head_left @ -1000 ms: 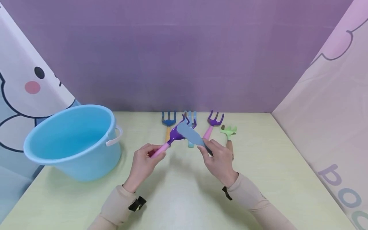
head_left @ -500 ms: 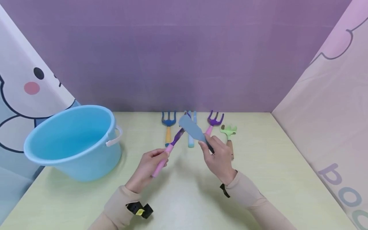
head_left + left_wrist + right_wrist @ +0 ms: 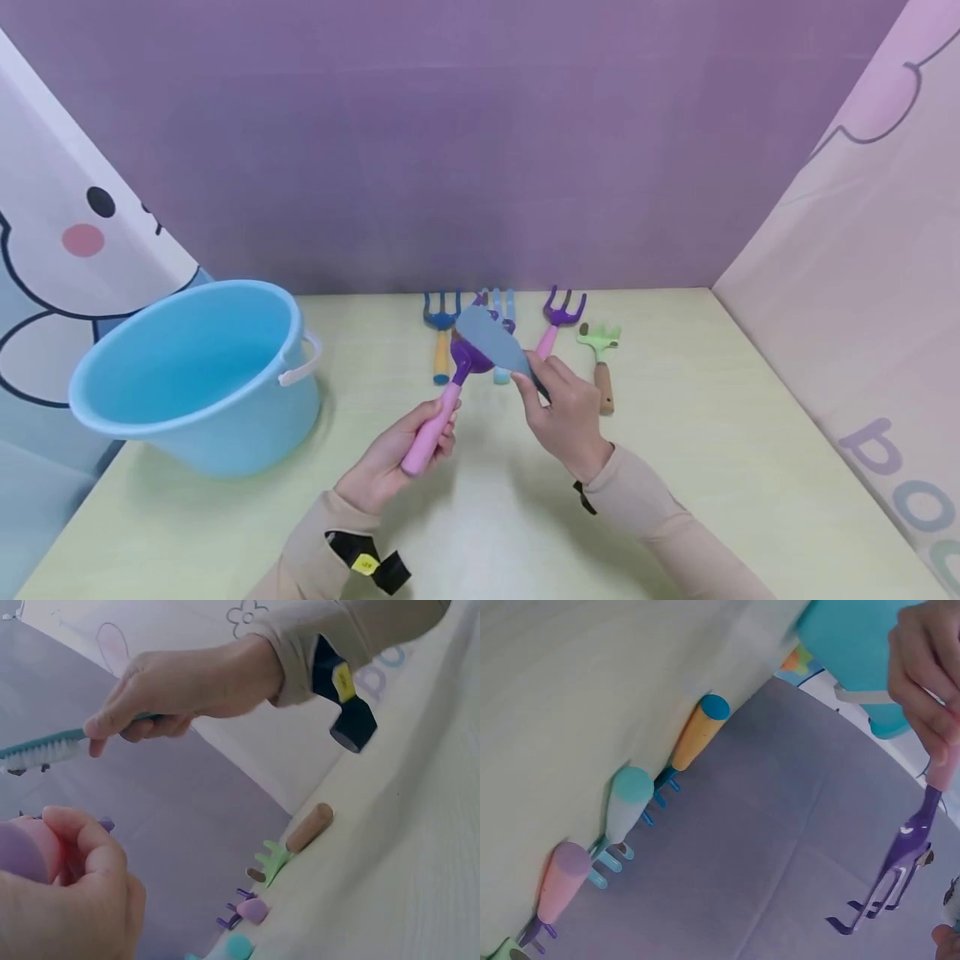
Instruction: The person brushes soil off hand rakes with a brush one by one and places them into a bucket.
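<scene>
Head view: observe purple fork [image 3: 467, 362], raised, clamped by its pink handle [image 3: 431, 435] in the left grip [image 3: 393, 458]; observe brush [image 3: 487, 333], pinched in the right grip [image 3: 567, 408], overlapping the fork's head. Locate blue-and-yellow fork [image 3: 441, 350], light blue fork [image 3: 502, 377], second purple fork [image 3: 561, 315] and green fork [image 3: 602, 375] lying behind on the table [image 3: 712, 467], with blue bucket [image 3: 232, 442] at left. Left wrist view: observe the brush's white bristles [image 3: 45, 754], dark bits at their tips. Right wrist view: observe brown lump [image 3: 928, 856] on the purple fork; cannot confirm bristle contact.
</scene>
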Tool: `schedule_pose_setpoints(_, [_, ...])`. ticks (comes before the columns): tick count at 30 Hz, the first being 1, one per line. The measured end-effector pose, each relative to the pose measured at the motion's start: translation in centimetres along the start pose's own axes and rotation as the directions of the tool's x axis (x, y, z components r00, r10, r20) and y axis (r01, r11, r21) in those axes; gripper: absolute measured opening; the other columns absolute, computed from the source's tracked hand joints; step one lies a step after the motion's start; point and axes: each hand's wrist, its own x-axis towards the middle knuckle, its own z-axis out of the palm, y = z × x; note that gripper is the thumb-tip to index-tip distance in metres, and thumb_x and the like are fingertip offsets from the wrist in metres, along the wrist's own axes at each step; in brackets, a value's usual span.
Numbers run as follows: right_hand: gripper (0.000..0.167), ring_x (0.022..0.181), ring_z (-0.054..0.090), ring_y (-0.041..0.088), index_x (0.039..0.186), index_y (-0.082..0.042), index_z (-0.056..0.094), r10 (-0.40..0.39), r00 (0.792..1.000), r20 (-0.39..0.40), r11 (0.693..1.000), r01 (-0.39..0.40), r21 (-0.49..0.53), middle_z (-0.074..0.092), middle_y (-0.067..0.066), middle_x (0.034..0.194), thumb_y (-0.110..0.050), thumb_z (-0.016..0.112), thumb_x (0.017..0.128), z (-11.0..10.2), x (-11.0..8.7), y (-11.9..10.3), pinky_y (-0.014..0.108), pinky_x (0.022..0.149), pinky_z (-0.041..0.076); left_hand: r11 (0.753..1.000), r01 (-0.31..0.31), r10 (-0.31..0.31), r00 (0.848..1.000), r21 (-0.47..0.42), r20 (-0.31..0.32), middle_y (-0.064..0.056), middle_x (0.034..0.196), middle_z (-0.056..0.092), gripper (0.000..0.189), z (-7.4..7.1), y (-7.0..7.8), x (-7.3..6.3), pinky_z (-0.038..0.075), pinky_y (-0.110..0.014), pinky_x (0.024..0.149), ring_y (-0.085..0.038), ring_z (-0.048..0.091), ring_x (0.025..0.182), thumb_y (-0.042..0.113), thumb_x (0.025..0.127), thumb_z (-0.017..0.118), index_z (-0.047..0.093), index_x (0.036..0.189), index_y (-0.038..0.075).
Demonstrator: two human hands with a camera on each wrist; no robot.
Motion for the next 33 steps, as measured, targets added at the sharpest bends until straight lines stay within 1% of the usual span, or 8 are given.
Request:
schedule_pose_setpoints(2, [0.041, 0.043, 0.041, 0.010, 0.098, 0.004, 0.067, -0.008, 1.000, -0.007, 1.000, 0.008, -0.010, 0.057, 0.007, 0.062, -0.032, 0.048, 0.095, -0.1, -0.2, 0.0, 0.013, 0.040, 0.026, 0.999, 0.009, -0.007, 0.999, -0.039, 0.034, -0.002, 0.091, 0.053, 0.024, 0.1, 0.0, -0.1, 0.045, -0.014, 0.064, -0.007, 0.052, 0.073, 0.021, 0.096, 0.045, 0.043, 0.115, 0.007])
schedule_pose_setpoints(5, [0.040, 0.042, 0.040, 0.010, 0.097, 0.005, 0.068, -0.016, 1.000, -0.021, 0.999, 0.015, -0.037, 0.056, 0.006, 0.061, -0.031, 0.049, 0.094, 0.0, -0.2, 0.0, 0.013, 0.039, 0.026, 0.999, 0.011, -0.008, 0.998, -0.043, 0.062, -0.002, 0.089, 0.053, 0.021, 0.2, -0.1, -0.2, 0.045, -0.014, 0.064, -0.007, 0.052, 0.073, 0.020, 0.096, 0.045, 0.045, 0.112, 0.007])
schedule_pose_setpoints(7, [0.039, 0.043, 0.040, 0.009, 0.096, 0.004, 0.068, -0.028, 0.999, -0.035, 0.999, 0.027, -0.047, 0.057, 0.006, 0.062, -0.030, 0.050, 0.094, 0.1, 0.0, 0.0, 0.014, 0.039, 0.027, 1.000, 0.005, -0.004, 0.998, -0.012, 0.064, -0.001, 0.092, 0.053, 0.023, 0.3, -0.2, -0.3, 0.045, -0.014, 0.065, -0.007, 0.052, 0.073, 0.020, 0.096, 0.046, 0.043, 0.114, 0.006])
schedule_pose_setpoints(10, [0.036, 0.043, 0.039, 0.008, 0.097, 0.005, 0.067, -0.057, 0.997, -0.049, 0.997, 0.054, -0.053, 0.056, 0.007, 0.063, -0.027, 0.051, 0.093, 0.4, 0.6, -0.3, 0.015, 0.038, 0.028, 0.998, -0.006, 0.004, 0.999, 0.060, 0.038, 0.002, 0.095, 0.053, 0.028, 0.4, -0.4, -0.4, 0.045, -0.013, 0.066, -0.005, 0.053, 0.073, 0.021, 0.095, 0.047, 0.038, 0.118, 0.006])
schedule_pose_setpoints(14, [0.035, 0.041, 0.036, 0.006, 0.100, 0.004, 0.067, -0.082, 0.996, -0.031, 0.992, 0.078, -0.097, 0.056, 0.006, 0.063, -0.026, 0.051, 0.093, 0.6, 1.5, -0.8, 0.016, 0.037, 0.027, 0.992, -0.018, 0.016, 1.000, 0.123, 0.015, 0.003, 0.093, 0.053, 0.030, 0.7, -0.6, -0.4, 0.045, -0.012, 0.066, -0.003, 0.053, 0.072, 0.022, 0.095, 0.048, 0.039, 0.118, 0.005])
schedule_pose_setpoints(21, [0.039, 0.038, 0.030, 0.005, 0.096, 0.001, 0.069, -0.100, 0.995, 0.004, 0.977, 0.099, -0.189, 0.055, 0.004, 0.061, -0.030, 0.045, 0.096, 0.9, 1.2, -0.8, 0.016, 0.035, 0.021, 0.995, -0.042, 0.040, 0.999, 0.091, 0.024, 0.001, 0.092, 0.054, 0.024, 1.2, -0.4, -0.9, 0.046, -0.013, 0.066, -0.004, 0.054, 0.071, 0.019, 0.093, 0.052, 0.047, 0.111, 0.005])
schedule_pose_setpoints(26, [0.038, 0.038, 0.032, 0.005, 0.095, 0.000, 0.069, -0.115, 0.993, 0.032, 0.976, 0.119, -0.183, 0.055, 0.003, 0.061, -0.029, 0.045, 0.096, 1.0, 0.9, -1.2, 0.016, 0.035, 0.023, 0.998, -0.035, 0.034, 0.999, 0.043, 0.032, 0.000, 0.093, 0.052, 0.021, 1.5, 0.1, -1.3, 0.045, -0.012, 0.064, -0.005, 0.053, 0.073, 0.020, 0.094, 0.051, 0.048, 0.110, 0.006])
schedule_pose_setpoints(33, [0.042, 0.039, 0.030, 0.004, 0.092, 0.000, 0.069, -0.106, 0.991, 0.084, 0.979, 0.119, -0.167, 0.053, 0.001, 0.060, -0.031, 0.041, 0.097, 0.9, 0.5, -1.4, 0.014, 0.036, 0.020, 0.999, -0.031, 0.031, 0.999, 0.019, 0.016, 0.000, 0.092, 0.053, 0.023, 1.7, 0.4, -1.5, 0.047, -0.013, 0.065, -0.006, 0.054, 0.071, 0.019, 0.094, 0.051, 0.046, 0.111, 0.006])
